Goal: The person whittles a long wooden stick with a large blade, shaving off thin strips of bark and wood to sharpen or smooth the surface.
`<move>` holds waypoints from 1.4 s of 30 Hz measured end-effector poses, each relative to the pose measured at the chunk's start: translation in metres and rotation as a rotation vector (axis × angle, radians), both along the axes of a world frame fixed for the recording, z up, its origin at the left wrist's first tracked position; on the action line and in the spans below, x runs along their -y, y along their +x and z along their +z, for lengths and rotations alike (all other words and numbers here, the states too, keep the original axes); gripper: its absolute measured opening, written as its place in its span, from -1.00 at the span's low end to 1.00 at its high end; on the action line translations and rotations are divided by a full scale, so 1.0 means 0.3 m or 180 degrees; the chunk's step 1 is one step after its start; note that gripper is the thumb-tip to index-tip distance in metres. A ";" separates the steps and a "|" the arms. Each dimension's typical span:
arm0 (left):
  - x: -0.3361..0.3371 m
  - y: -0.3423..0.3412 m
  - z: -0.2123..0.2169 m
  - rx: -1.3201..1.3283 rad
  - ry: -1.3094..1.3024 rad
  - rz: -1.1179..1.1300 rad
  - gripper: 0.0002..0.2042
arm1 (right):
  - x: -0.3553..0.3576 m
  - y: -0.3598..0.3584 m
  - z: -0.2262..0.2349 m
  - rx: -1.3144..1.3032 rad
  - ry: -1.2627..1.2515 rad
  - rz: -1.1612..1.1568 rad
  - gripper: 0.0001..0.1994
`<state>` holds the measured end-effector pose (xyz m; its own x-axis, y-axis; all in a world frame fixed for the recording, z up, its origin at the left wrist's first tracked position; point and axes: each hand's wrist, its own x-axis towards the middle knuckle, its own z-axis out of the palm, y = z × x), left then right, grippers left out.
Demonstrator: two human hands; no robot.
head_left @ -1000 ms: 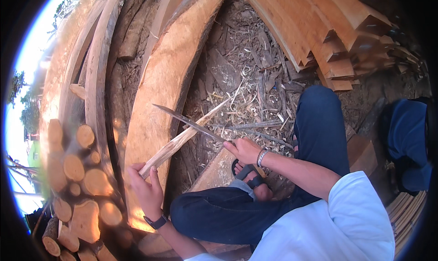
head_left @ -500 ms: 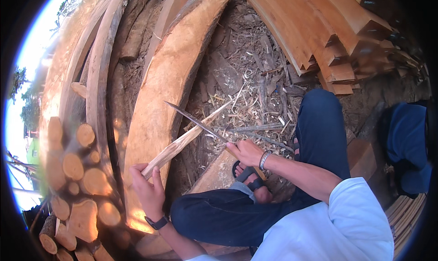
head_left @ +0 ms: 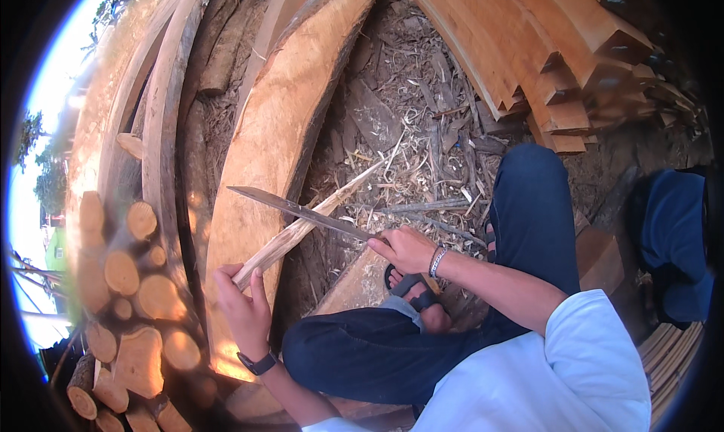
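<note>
Wooden stick point(head_left: 280, 243), pale and split thin at its far end, slants from the left hand point(head_left: 245, 304) across the edge of a broad slab point(head_left: 256, 160) and out above the shavings point(head_left: 422, 172); whether it rests on the slab I cannot tell. The left fingers grasp its near end, thumb on one side; the right hand point(head_left: 407, 249) is clenched round the handle of a long knife point(head_left: 264, 197), whose blade crosses the stick partway along, its tip over the slab; whether edge and wood touch is unclear. Only one end is visibly gripped, so the stick could twist or tip under pressure and let the blade skid; a slip back along the wood would bring the edge toward the left fingers; a stroke running on past the stick could reach the sandalled foot point(head_left: 407, 285) just below the right hand; a knot or crooked grain might cause either.
</note>
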<state>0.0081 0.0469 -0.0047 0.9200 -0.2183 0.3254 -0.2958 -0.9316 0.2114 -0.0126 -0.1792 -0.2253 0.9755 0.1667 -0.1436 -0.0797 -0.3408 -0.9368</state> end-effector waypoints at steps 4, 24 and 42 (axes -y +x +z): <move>0.030 0.003 -0.003 0.0058 0.0116 -0.0143 -0.77 | 0.036 0.025 -0.074 -0.0653 0.0035 -0.0140 -0.27; 0.048 0.004 0.006 0.0152 0.0239 -0.0117 -0.76 | 0.008 -0.001 -0.021 -0.0307 0.0305 -0.0017 -0.27; 0.245 0.233 -0.158 0.0411 -0.4821 -0.0930 -0.77 | -0.007 -0.007 0.122 0.0111 0.0678 -0.0144 -0.32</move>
